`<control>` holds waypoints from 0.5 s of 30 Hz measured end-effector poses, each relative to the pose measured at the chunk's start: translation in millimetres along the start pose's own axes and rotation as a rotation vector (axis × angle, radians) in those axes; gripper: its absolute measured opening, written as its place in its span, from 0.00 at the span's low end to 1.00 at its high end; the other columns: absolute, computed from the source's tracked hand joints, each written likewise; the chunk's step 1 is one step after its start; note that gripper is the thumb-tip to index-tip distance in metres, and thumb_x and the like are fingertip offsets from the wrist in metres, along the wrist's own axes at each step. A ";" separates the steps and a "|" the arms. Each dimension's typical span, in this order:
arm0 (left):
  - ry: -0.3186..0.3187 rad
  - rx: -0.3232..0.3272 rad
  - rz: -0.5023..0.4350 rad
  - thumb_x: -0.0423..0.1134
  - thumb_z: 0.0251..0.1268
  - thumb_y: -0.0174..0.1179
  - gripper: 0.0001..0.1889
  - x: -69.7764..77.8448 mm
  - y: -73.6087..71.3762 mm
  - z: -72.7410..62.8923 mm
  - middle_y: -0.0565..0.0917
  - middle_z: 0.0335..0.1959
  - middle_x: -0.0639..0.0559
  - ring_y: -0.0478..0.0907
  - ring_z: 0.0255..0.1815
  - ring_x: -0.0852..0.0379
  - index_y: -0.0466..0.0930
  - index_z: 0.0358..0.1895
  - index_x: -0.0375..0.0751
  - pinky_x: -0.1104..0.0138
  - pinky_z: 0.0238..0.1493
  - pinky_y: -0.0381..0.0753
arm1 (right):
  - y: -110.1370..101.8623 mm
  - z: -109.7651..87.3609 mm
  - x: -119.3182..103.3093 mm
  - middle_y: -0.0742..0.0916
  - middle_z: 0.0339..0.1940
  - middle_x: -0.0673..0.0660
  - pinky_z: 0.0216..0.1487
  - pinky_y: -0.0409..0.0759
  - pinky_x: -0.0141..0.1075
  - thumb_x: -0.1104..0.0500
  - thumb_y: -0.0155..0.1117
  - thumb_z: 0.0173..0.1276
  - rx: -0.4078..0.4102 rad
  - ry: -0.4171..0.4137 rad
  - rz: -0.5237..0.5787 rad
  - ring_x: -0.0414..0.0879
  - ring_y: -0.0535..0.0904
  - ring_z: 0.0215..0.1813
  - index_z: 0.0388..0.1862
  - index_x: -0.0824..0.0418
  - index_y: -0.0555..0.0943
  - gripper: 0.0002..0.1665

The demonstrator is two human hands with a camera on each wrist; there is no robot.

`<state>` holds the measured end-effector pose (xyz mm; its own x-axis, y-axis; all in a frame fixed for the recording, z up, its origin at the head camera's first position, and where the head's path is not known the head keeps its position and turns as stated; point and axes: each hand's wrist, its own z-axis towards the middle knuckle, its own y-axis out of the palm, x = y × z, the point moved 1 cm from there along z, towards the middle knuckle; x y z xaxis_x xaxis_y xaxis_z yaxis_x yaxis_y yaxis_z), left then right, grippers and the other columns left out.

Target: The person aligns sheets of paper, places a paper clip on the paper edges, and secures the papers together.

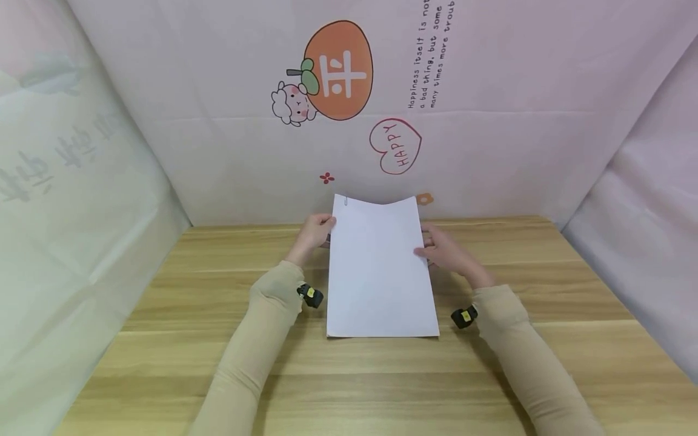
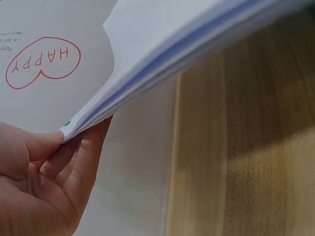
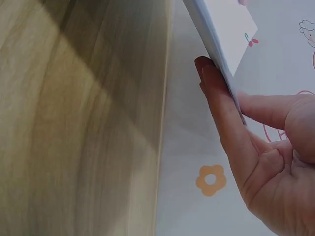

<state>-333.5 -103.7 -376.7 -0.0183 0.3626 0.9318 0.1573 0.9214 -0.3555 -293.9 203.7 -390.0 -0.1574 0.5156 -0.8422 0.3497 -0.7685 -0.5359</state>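
A stack of white paper sheets [image 1: 378, 272] is held up between both hands, its far edge bowed down in the middle. At its far left corner sits a small paper clip [image 1: 345, 201], which shows green in the right wrist view. My left hand [image 1: 317, 231] pinches the left edge near that corner, thumb on top and fingers beneath. In the left wrist view the layered sheets [image 2: 147, 73] fan slightly apart. My right hand [image 1: 443, 249] grips the right edge, with the thumb on the upper face and the fingers [image 3: 224, 113] behind.
The wooden table [image 1: 382, 387] spreads under the arms. A white printed cloth [image 1: 491, 151] hangs right behind the table's back edge, and more cloth hangs at both sides. Black wrist cameras [image 1: 311, 295] sit at both cuffs.
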 end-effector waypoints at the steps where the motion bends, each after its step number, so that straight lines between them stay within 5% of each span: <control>1: -0.005 -0.002 0.004 0.44 0.75 0.45 0.20 -0.8 -0.4 0.8 0.80 0.46 0.40 0.79 0.39 0.51 0.73 0.61 0.36 0.62 0.41 0.82 | 0.4 0.7 0.3 0.77 0.56 0.75 0.37 0.83 0.48 0.65 0.53 0.72 -0.008 -0.002 0.008 0.53 0.83 0.41 0.74 0.66 0.48 0.38; 9: -0.026 -0.006 0.051 0.42 0.75 0.44 0.19 -4.4 2.8 4.6 0.80 0.42 0.41 0.79 0.38 0.52 0.74 0.59 0.34 0.61 0.42 0.82 | 1.0 0.9 1.2 0.73 0.60 0.78 0.40 0.83 0.50 0.68 0.45 0.73 -0.002 0.055 0.063 0.60 0.82 0.44 0.75 0.67 0.40 0.39; 15: -0.046 0.000 0.064 0.42 0.75 0.45 0.18 -13.3 8.1 10.2 0.79 0.45 0.40 0.78 0.42 0.50 0.75 0.57 0.34 0.55 0.48 0.81 | 5.0 -0.1 3.6 0.71 0.60 0.79 0.43 0.83 0.48 0.71 0.44 0.72 0.037 0.116 0.062 0.58 0.82 0.42 0.74 0.71 0.44 0.36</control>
<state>-342.1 -99.6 -392.7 -0.0534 0.4272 0.9026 0.1600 0.8958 -0.4145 -292.7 201.7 -395.7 -0.0281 0.5051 -0.8626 0.3208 -0.8127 -0.4864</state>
